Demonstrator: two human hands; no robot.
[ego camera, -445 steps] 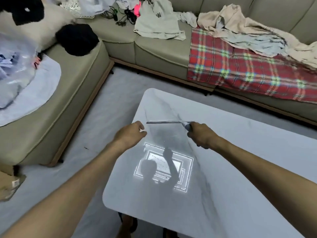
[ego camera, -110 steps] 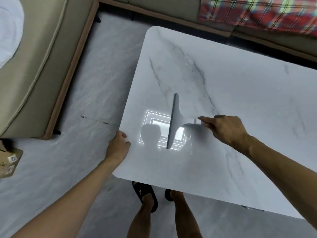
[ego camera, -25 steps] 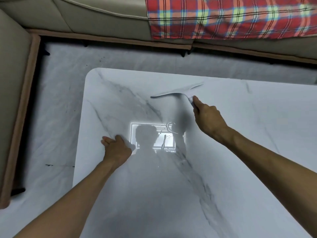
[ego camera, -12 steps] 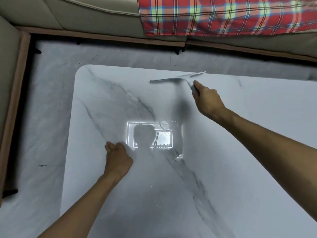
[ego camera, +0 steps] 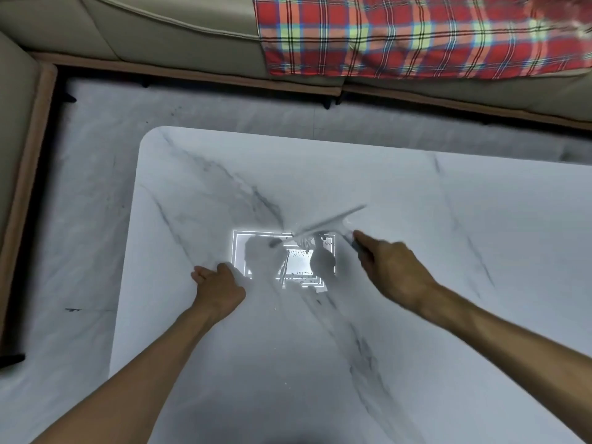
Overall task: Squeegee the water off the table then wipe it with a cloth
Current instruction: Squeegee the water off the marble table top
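Two bare forearms reach out over a white marble-veined bench (ego camera: 416,363), seen from above. The left hand (ego camera: 219,291) lies on the bench near its left edge, fingers loosely curled and closed on nothing, just beside a bright rectangular light reflection (ego camera: 283,259) in the glossy top. Water beads (ego camera: 299,256) speckle that reflection, with thin runs trailing through it. The right hand (ego camera: 392,272) is wrapped around the handle of a squeegee (ego camera: 330,223), its grip closed on the tool. The blade is motion-blurred and slants from lower left to upper right, its left end over the top right corner of the reflection; whether the blade touches the surface cannot be told. No container is in view. Beyond the squeegee the benchtop runs bare to its far edge and rounded far-left corner, and it carries on past the frame at right. A strip of pale marbled floor (ego camera: 80,219) borders the bench at left and behind. Across the floor stands a beige sofa (ego camera: 176,36) on a wooden base, wrapping round the left side, with a red plaid blanket (ego camera: 416,36) draped over its right seat.
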